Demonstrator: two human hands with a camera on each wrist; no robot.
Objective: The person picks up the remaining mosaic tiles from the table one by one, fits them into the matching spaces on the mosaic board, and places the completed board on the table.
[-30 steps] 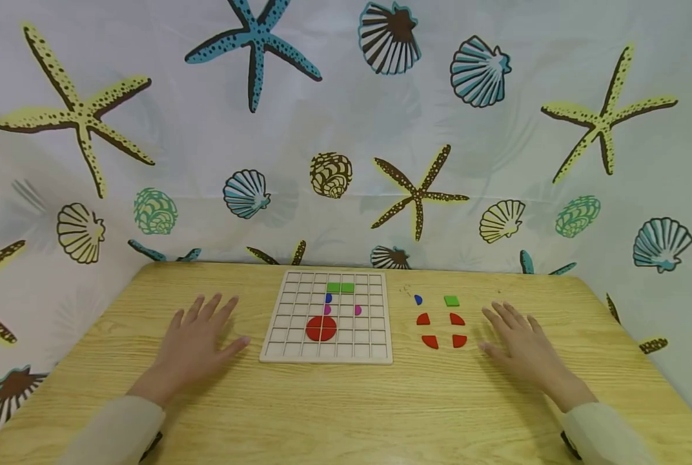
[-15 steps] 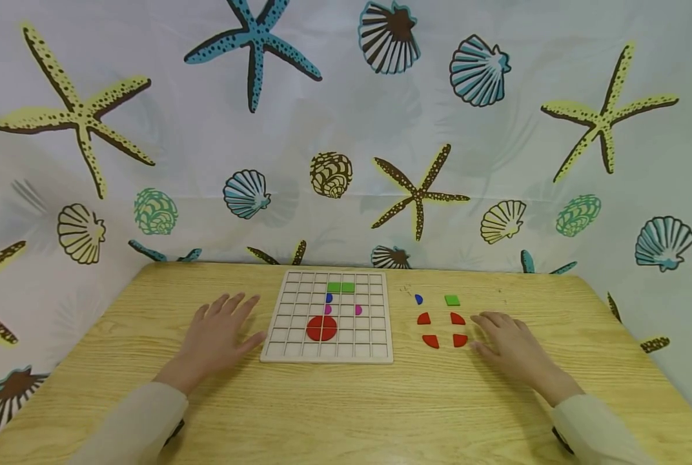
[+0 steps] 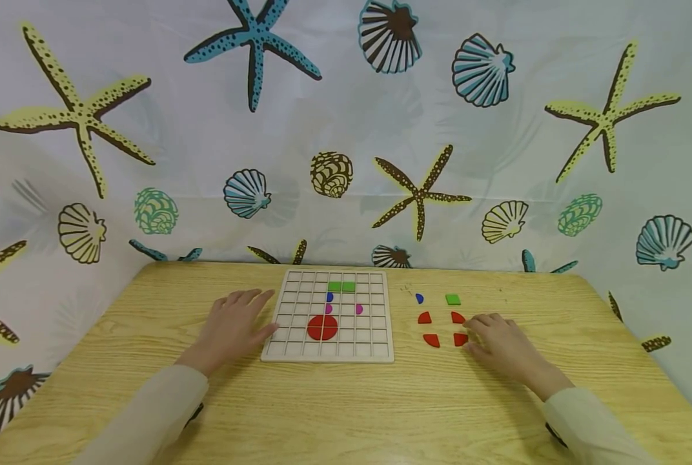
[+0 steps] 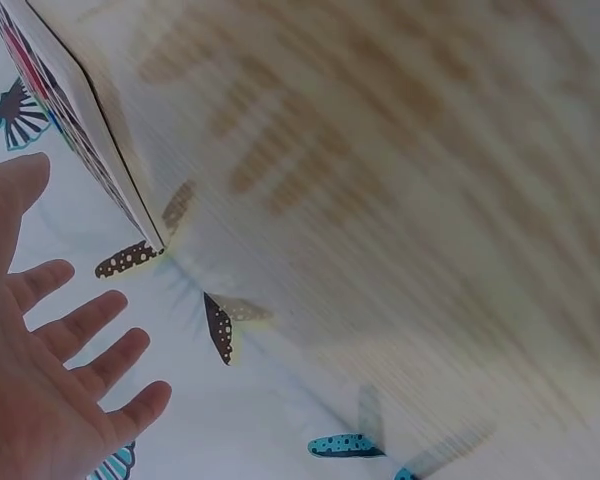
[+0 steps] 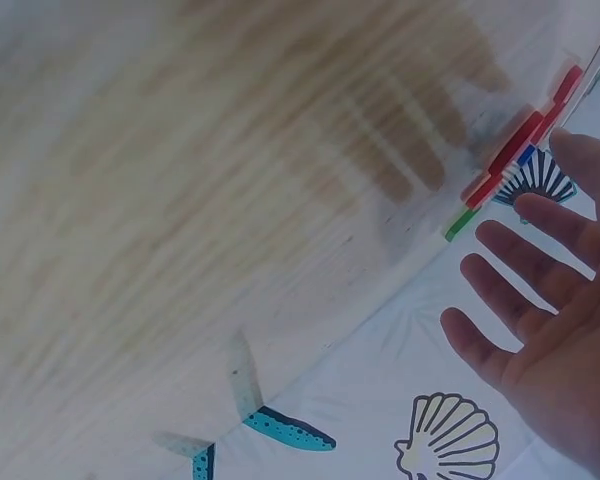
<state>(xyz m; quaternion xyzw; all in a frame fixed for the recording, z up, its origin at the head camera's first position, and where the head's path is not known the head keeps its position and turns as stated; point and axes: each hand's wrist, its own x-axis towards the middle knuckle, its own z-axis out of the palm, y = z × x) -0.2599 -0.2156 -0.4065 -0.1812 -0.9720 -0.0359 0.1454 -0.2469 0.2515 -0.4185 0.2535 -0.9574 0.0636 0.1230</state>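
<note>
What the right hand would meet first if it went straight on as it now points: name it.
Likely the red piece at the far right corner of the loose four, close ahead of the right hand. Height is hard to judge, so the hand could pass over it instead.

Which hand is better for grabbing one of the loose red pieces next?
Probably the right hand: its fingers are right beside the loose red pieces. The left hand is across the board from them.
</note>
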